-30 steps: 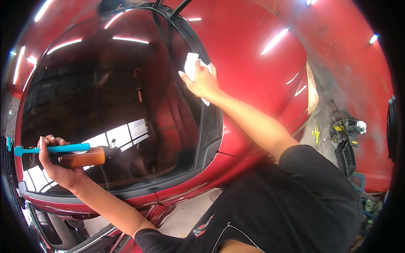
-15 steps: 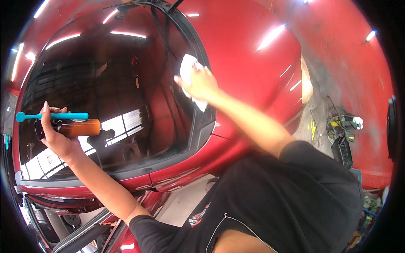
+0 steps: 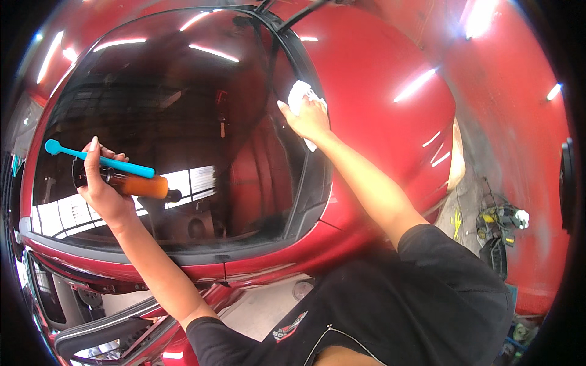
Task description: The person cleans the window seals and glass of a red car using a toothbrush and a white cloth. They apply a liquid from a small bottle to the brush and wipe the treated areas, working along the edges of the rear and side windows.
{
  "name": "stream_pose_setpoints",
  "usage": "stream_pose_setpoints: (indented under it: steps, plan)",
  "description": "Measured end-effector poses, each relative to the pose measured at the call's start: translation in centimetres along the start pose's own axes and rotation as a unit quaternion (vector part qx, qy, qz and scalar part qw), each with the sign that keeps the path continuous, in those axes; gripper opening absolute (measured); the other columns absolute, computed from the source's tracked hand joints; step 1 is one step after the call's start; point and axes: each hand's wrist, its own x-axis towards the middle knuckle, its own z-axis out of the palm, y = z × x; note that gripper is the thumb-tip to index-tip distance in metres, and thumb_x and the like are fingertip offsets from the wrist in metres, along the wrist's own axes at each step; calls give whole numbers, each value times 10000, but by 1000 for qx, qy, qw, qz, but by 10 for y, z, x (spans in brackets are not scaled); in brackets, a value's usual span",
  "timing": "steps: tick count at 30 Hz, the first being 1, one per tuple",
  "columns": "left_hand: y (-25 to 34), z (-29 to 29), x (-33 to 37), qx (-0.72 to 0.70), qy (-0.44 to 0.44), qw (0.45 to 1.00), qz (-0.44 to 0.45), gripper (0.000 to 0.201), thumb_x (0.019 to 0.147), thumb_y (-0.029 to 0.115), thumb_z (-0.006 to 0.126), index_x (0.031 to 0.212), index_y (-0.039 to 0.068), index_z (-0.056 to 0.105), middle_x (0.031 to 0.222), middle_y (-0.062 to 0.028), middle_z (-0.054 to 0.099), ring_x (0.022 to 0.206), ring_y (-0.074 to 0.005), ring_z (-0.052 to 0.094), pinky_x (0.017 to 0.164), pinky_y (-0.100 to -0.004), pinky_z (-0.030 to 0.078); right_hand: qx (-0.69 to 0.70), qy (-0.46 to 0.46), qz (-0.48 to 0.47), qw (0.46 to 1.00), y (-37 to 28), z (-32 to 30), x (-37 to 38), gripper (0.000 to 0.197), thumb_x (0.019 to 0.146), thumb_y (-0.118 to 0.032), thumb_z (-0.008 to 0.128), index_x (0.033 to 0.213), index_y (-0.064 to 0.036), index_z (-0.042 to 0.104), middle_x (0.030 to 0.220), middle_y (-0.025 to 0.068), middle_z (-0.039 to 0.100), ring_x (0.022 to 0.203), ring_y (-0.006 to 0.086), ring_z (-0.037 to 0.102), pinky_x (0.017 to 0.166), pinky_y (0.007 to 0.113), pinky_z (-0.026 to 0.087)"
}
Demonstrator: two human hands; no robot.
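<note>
On the dark windshield [image 3: 171, 116] of a red car, my right hand [image 3: 311, 124] presses a bunched white cloth [image 3: 298, 93] near the black trim beside the hood. My fingers are bent over the cloth and partly hidden. Above the glass nearest me, my left hand [image 3: 108, 198] grips an amber bottle [image 3: 149, 186] with a dark top, lying nearly sideways. In the same hand is a slim turquoise tool [image 3: 129, 168] with a round head, slanting along the bottle.
The smooth red hood [image 3: 378, 85] spreads to the right of the glass. A wiper arm [image 3: 302, 15] sticks up at the far edge. Close on the left, a car door [image 3: 104, 332] hangs open. Tools and gear [image 3: 497, 229] lie on the floor by the red wall.
The whole view has shifted, so the car appears further right. My right hand and the cloth are slightly closer to the trim. In my left hand, the bottle and turquoise tool now tilt more.
</note>
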Motion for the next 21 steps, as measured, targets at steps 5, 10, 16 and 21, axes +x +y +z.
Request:
stream_pose_setpoints:
  steps: [5,10,16,21]
  plan:
    - [2,-3,1,-5,-1,1000,9,204,850,193,655,928,9,614,692,-35,544,573,-139,567,564,-273,509,33,21,14,999,1,8,36,912,803,-672,538,1212,142,494,1195,292,565,1192,390,500,1043,444,345]
    - [-1,-7,-2,-10,-8,1000,-2,194,859,185,638,943,14,602,687,-33,532,575,-131,555,547,-265,491,58,-40,-10,997,-3,1,75,906,786,-667,556,1192,142,510,1148,292,593,1156,396,532,1044,451,350]
    - [-5,-9,-1,33,15,999,15,211,868,192,616,974,13,581,679,-19,513,573,-102,529,542,-209,433,63,12,14,998,2,24,125,1044,739,-725,555,1281,158,430,1218,333,538,1204,401,500,1072,411,339]
    - [-11,-33,-2,70,40,996,22,254,882,255,599,1022,43,578,722,-3,501,639,-65,524,542,-193,460,43,1,-58,997,-14,29,152,884,761,-695,558,1143,103,561,1139,274,606,1126,370,563,1012,440,398]
